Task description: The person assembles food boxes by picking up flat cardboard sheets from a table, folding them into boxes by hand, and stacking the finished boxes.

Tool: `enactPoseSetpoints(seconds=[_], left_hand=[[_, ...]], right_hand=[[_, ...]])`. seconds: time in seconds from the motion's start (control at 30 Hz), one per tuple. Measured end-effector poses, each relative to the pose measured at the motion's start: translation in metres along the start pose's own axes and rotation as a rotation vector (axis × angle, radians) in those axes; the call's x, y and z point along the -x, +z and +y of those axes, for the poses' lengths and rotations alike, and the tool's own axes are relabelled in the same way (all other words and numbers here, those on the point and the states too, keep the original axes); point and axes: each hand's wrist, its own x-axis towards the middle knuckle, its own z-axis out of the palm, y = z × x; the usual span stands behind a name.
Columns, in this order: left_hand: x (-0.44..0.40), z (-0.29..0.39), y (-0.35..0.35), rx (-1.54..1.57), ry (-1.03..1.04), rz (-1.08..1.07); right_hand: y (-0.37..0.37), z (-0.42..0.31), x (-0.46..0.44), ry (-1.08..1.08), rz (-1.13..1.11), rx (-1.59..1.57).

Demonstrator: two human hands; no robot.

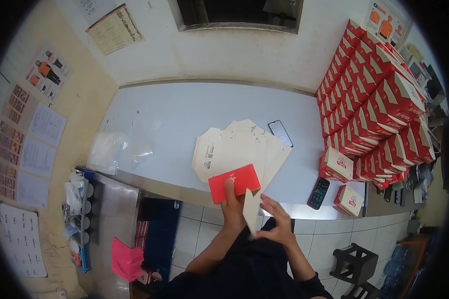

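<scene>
A partly folded cardboard box, red on one panel with cream flaps, is held above the table's front edge. My left hand is closed on it, the thumb lying across the red panel. My right hand grips a cream side flap that stands out from the box, with fingers near its top and thumb near its lower corner. Just beyond, flat cream box blanks lie fanned out in an overlapping pile on the table, one with a printed logo.
Folded red-and-cream boxes are stacked high on the right. Two single boxes sit nearer me, one being a small box. A black phone and another phone lie on the table. Clear plastic rests at left; a stool stands below.
</scene>
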Motion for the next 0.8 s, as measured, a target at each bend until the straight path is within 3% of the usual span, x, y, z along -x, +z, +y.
enactPoseSetpoints(seconds=[0.03,0.1,0.17,0.3,0.47,0.57,0.63,0.7,0.73,0.77,0.8], left_hand=[[-0.002,0.002,-0.003,-0.091,-0.019,-0.049],[-0.001,-0.007,0.012,-0.116,-0.092,0.074],[-0.005,-0.012,0.022,0.005,-0.028,0.234],[-0.012,-0.012,0.026,0.188,-0.017,0.169],[-0.02,-0.008,0.016,0.199,-0.055,0.182],[-0.025,-0.012,0.02,0.287,-0.063,0.201],[-0.026,-0.02,0.006,0.367,-0.065,0.208],[-0.027,-0.027,-0.043,0.485,-0.366,-0.653],[-0.021,0.001,-0.041,0.484,-0.367,-0.662],[-0.001,0.044,-0.029,-0.167,-0.309,-0.981],[0.013,0.068,-0.013,-0.505,-0.287,-1.09]], right_hand=[[0.002,0.003,0.002,0.006,0.003,-0.002],[0.008,0.014,0.008,-0.14,0.032,0.364],[0.015,0.023,0.012,-0.167,0.051,0.372],[0.036,0.028,0.015,-0.225,0.102,0.357],[0.039,0.028,0.005,-0.253,0.119,0.325],[0.041,0.037,0.002,-0.241,0.215,0.37],[0.031,0.042,-0.014,-0.095,0.43,0.41],[0.009,0.036,-0.034,-0.018,0.512,0.452],[-0.005,0.038,-0.04,-0.064,0.478,0.466],[-0.016,0.037,-0.045,-0.104,0.444,0.478],[-0.026,0.03,-0.05,-0.096,0.446,0.478]])
